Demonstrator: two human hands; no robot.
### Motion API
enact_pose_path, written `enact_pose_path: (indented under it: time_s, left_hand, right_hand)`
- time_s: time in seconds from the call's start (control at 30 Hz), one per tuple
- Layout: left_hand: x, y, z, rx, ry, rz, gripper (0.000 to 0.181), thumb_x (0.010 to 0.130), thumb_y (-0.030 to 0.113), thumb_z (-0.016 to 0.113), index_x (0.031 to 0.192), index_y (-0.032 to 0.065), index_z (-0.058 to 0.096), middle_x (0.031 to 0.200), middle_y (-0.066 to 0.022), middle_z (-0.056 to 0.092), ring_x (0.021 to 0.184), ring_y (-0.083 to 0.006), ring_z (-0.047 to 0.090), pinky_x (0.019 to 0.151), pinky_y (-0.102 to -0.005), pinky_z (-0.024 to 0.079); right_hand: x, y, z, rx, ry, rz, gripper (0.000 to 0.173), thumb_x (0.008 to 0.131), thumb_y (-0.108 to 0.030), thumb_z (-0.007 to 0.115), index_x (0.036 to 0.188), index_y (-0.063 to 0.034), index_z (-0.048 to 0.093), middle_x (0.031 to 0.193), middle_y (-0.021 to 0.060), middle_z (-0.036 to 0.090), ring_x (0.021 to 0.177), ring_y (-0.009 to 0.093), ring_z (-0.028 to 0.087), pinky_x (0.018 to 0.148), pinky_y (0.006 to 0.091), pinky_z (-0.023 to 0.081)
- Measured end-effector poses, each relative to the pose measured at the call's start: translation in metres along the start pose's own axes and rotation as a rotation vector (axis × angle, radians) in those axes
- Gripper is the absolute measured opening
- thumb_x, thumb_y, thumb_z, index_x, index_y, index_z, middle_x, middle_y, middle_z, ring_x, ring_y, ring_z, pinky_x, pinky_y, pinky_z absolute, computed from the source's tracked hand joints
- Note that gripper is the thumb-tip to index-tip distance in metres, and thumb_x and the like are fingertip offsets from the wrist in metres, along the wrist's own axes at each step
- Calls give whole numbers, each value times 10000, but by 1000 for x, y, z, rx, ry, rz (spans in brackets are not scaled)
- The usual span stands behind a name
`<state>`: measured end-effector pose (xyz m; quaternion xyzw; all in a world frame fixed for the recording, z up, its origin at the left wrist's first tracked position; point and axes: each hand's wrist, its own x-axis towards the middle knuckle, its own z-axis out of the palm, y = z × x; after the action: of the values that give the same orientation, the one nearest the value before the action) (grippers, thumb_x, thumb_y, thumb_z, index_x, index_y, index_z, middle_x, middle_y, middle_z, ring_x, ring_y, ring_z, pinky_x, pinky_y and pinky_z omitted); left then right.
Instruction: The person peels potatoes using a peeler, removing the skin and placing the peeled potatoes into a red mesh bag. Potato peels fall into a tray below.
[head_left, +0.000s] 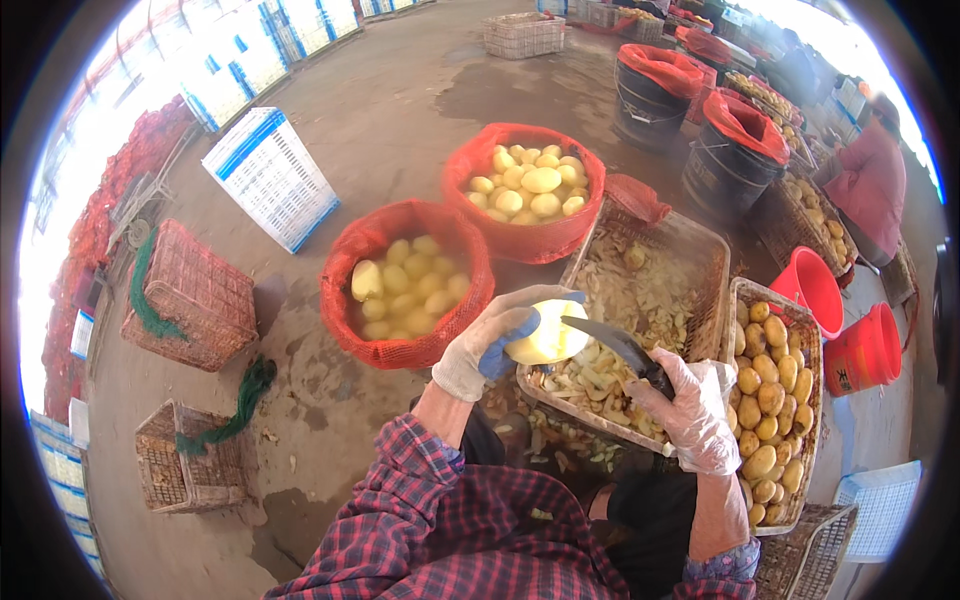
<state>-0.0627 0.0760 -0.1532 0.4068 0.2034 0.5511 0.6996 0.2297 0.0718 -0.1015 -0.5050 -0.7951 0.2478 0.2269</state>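
Observation:
A peeled potato (553, 334) sits in my left hand (484, 346), which wears a knit glove with blue-coated fingers. My right hand (694, 409), in a clear plastic glove, grips the black handle of a curved peeling knife (611, 341). The blade's tip meets the potato's right side or lies just in front of it. Below both hands, a plastic crate (716, 277) holds potato peelings (600, 397) and one potato (634, 259). Unpeeled potatoes (769, 397) fill another crate (811, 330) beside my right hand.
Two red-mesh-lined tubs (334, 319) (592, 161) hold peeled potatoes in liquid ahead. Worn crates (199, 292) (214, 469) and a white-blue crate (274, 180) stand left. Red buckets (810, 289) (862, 352), black buckets (727, 165) (649, 101) and a seated person (866, 176) are at right.

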Motion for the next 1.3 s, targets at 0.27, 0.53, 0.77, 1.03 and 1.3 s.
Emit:
enact_pose_path:
  time_s: [0.27, 0.53, 0.77, 1.03, 1.3]
  left_hand:
    - [4, 0, 5, 78, 76, -15, 709, 943, 414, 698, 1448, -56, 532, 1345, -168, 645, 1223, -249, 650, 1021, -369, 552]
    - [0, 4, 0, 193, 22, -71, 757, 881, 407, 723, 1424, -89, 544, 1378, -179, 641, 1251, -261, 640, 1079, -382, 510]
    - [0, 9, 2, 436, 69, -131, 693, 835, 346, 757, 1388, -46, 610, 1304, -146, 685, 1188, -219, 658, 1064, -347, 500]
    - [-3, 11, 2, 330, 84, -59, 736, 833, 377, 770, 1395, -65, 590, 1275, -155, 693, 1169, -232, 674, 1023, -349, 536]
    - [-1, 0, -4, -71, -26, 56, 638, 967, 380, 707, 1412, -55, 565, 1273, -123, 685, 1167, -180, 657, 1006, -324, 539]
  right_hand:
    - [0, 17, -9, -220, 33, -449, 353, 791, -245, 869, 1079, -127, 702, 740, 48, 692, 705, 291, 632, 775, 426, 432]
    - [5, 14, -13, -273, 137, -377, 305, 854, -185, 816, 1088, -84, 650, 731, 112, 683, 673, 346, 680, 646, 436, 512]
    - [1, 23, -5, -117, -36, -255, 367, 870, -268, 804, 1148, -68, 673, 737, 138, 678, 697, 365, 681, 661, 447, 521]
    - [2, 12, 5, 295, -245, 133, 417, 839, -216, 825, 1167, 3, 689, 673, 65, 650, 613, 156, 647, 616, 330, 508]
    - [-6, 23, 47, 724, -197, 275, 320, 882, -140, 797, 1148, -16, 669, 804, 29, 659, 669, 111, 602, 578, 293, 490]
